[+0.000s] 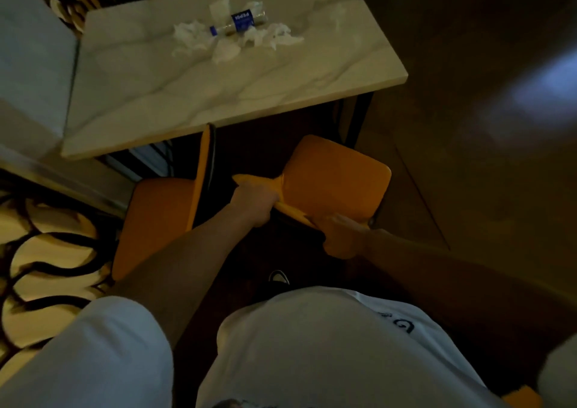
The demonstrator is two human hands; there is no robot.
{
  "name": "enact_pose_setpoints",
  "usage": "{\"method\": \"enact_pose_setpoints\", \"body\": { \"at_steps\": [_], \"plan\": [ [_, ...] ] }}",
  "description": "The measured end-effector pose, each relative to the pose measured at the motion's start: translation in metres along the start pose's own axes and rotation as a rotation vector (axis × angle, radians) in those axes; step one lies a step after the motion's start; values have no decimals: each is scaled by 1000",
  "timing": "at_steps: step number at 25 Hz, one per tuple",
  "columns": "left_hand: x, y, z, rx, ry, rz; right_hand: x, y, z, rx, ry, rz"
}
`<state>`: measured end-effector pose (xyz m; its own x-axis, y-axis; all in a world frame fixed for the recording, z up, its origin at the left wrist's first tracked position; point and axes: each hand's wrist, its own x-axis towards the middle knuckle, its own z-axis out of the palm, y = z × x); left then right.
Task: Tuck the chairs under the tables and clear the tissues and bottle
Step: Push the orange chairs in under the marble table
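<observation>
The orange padded chair (337,183) stands on the dark wooden floor (468,158) just off the near right corner of the white marble-patterned table (218,95), its seat still out in the open rather than under the top, its backrest toward the person and its seat pointing up toward the table edge. The left hand (254,203) is clenched around the top of the backrest, fingers wrapped tight on it; the right hand (343,236) grips the same backrest edge further right, fingers closed over it. A second orange chair (156,220) sits just beside on the left, close against the first, with the table's dark leg (359,117) near the seat's far side. On the table's far half, well apart from the chairs, a clear plastic bottle with a blue label (242,22) lies on its side, long axis running left to right, cap to the left, amid crumpled white tissues (237,40). A patterned cream-and-black carpet (46,251) lies to the left.
</observation>
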<state>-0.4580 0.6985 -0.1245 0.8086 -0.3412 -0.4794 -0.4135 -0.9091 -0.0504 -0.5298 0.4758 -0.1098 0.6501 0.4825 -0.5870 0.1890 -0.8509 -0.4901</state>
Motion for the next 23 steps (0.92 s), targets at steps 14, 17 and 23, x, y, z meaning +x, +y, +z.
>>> {"method": "enact_pose_setpoints", "body": {
  "at_steps": [14,17,23],
  "plan": [
    [-9,46,-8,-129,9,-31,5,81,-57,-157,-13,-63],
    [4,47,0,-171,50,12,0,102,-66,-240,172,-14],
    [46,80,-11,-185,44,-75,1,138,-74,-410,402,147]
  ]
}}
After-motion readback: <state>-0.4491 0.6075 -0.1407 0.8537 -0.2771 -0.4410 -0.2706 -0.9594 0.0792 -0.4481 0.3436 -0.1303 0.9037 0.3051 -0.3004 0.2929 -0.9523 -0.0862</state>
